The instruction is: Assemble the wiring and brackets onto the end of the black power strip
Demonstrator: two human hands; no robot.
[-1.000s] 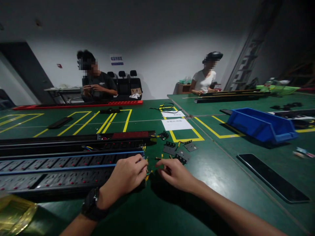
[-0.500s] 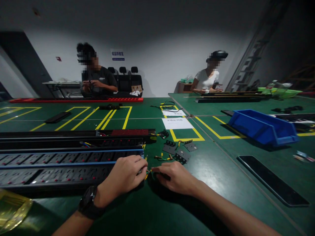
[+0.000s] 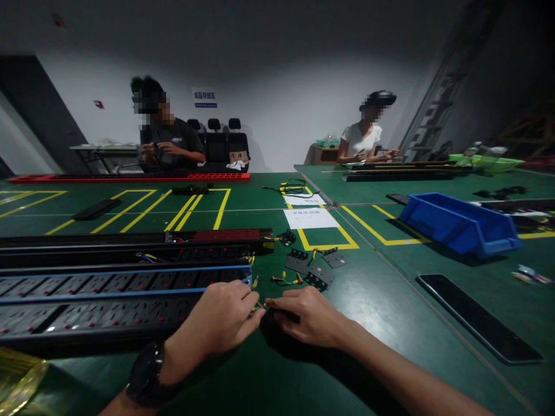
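Observation:
My left hand point(image 3: 223, 309), with a dark watch on its wrist, pinches a short yellow-green wire point(image 3: 257, 307) at the end of the nearest power strip point(image 3: 125, 312). Fingertips of my right hand point(image 3: 310, 314) close on the wire's other end, almost touching the left ones. The tiny end piece between them is too small to make out. Just beyond the hands lies another yellow-green wire point(image 3: 287, 279) with brownish ends. Several black metal brackets point(image 3: 319, 277) with holes are scattered behind my right hand.
More strips in black channels point(image 3: 130, 238) run leftward. A blue bin point(image 3: 462, 225) and a dark phone-like slab point(image 3: 477, 318) lie right. Yellow clear-walled container point(image 3: 19, 375) stands near left. White paper sheets point(image 3: 310, 219) lie mid-table. Two people point(image 3: 171, 141) work across the table.
My left hand has shifted slightly, and more of the wire shows between the fingertips. My right hand stays nearly in place. The person at right has raised their hands a little.

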